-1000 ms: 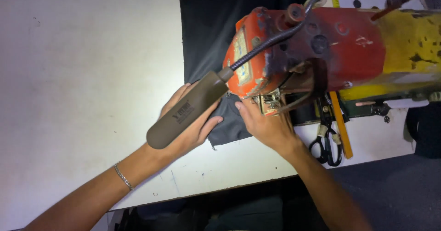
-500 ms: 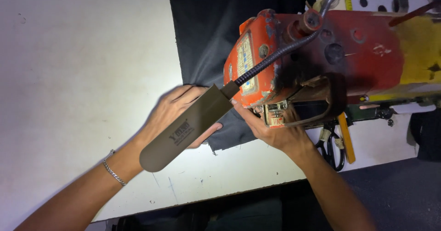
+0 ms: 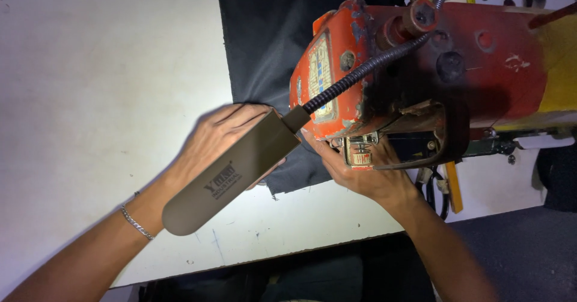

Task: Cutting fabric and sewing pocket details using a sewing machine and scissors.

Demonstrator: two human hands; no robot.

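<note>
Black cloth (image 3: pixel 264 49) is spread on a white surface (image 3: pixel 102 67) and runs under the orange head of a sewing machine (image 3: pixel 421 61). Its near edge is ragged and ends just short of the surface's front edge, between the two hands. The left hand (image 3: pixel 225 143) is laid flat on the cloth's left border, fingers together and extended; nothing is seen clamped in its grip, though much of the hand is covered by the flat olive lamp head (image 3: pixel 231 176) that hangs above it on a ribbed gooseneck (image 3: pixel 360 73). A chain bracelet (image 3: pixel 137 222) is worn at that wrist. To the left of this hand a wide stretch of bare white surface lies open up to the frame's edge; toward the wearer only a narrow strip remains before the drop to the dark floor.

The right hand (image 3: pixel 366 173) is held under the machine head, just right of the cloth's corner, fingertips pressed in at the metal foot assembly (image 3: pixel 359 152). Whether its grip is closed on cloth or merely resting cannot be told, since the fingertips are hidden by the machine. Room on that side is tight: the machine body overhangs closely above. Beyond the right wrist, a yellow-handled tool (image 3: pixel 452 185) is partly seen, cut off by shadow. The machine's right end is cropped by the frame.
</note>
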